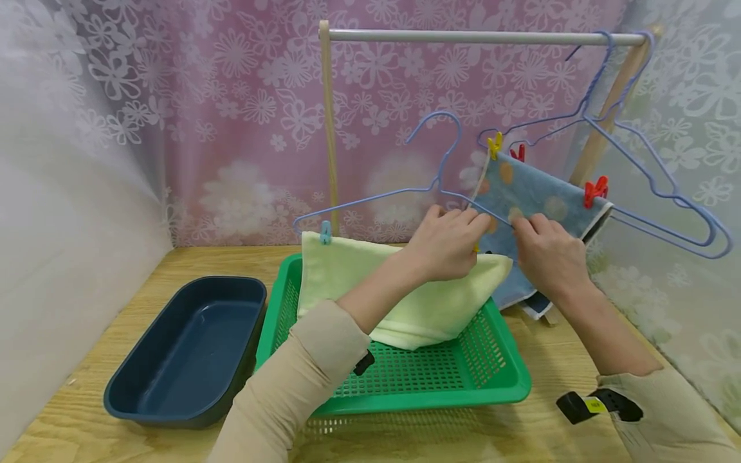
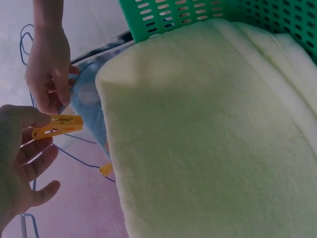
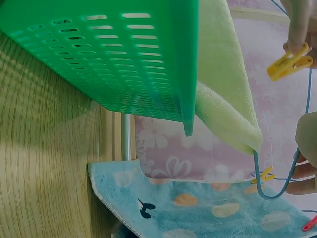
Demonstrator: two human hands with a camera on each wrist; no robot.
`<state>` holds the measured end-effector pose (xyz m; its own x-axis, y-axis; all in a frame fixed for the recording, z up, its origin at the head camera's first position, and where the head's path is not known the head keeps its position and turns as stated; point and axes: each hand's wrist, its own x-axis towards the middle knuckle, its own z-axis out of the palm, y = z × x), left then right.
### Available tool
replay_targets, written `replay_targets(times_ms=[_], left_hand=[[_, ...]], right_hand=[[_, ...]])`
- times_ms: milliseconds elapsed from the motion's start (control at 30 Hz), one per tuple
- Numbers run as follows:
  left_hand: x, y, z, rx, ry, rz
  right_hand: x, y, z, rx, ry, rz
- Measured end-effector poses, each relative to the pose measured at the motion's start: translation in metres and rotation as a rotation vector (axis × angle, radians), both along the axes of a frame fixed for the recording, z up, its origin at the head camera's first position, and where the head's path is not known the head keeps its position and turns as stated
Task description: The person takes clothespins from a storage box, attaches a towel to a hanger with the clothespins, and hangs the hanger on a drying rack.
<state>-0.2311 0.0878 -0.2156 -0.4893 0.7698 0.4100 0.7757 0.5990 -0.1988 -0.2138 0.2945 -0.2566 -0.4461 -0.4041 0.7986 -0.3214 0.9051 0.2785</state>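
Observation:
My left hand pinches a yellow clothespin between thumb and forefinger, its other fingers loosely spread. Close by on the right, my right hand holds the right end of a blue wire hanger. On this hanger a pale yellow-green towel hangs, with a light blue clothespin at its upper left corner. The towel's lower part dips into a green basket. In the right wrist view, the towel's right corner touches the hanger's curved end. The yellow clothespin stands apart from the towel.
Behind my right hand, a blue spotted towel hangs with yellow and red clothespins on hangers from a rack bar. A dark blue basin stands left of the basket on the wooden table. Flowered curtains surround the table.

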Motion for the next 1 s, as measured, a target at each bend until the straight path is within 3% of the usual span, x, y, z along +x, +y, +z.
replay_targets(times_ms=[100, 267, 333, 600, 767, 1000], left_hand=[[0.001, 0.007, -0.001, 0.008, 0.009, 0.019], [0.003, 0.021, -0.01, 0.036, 0.221, 0.032], [0.003, 0.026, -0.014, 0.041, 0.276, 0.034], [0.008, 0.035, -0.022, -0.079, 0.224, 0.058], [0.012, 0.042, -0.026, -0.033, 0.216, 0.045], [0.015, 0.048, -0.029, 0.041, 0.165, 0.094]], right_hand=[[0.0, 0.0, 0.0, 0.003, -0.012, -0.007], [0.002, -0.001, 0.001, -0.007, -0.042, -0.026], [0.002, -0.001, 0.001, -0.011, -0.043, -0.032], [0.002, 0.001, 0.001, -0.001, -0.014, -0.025], [0.003, 0.002, 0.0, -0.009, -0.017, -0.04], [0.0, 0.001, -0.002, -0.013, -0.01, -0.043]])
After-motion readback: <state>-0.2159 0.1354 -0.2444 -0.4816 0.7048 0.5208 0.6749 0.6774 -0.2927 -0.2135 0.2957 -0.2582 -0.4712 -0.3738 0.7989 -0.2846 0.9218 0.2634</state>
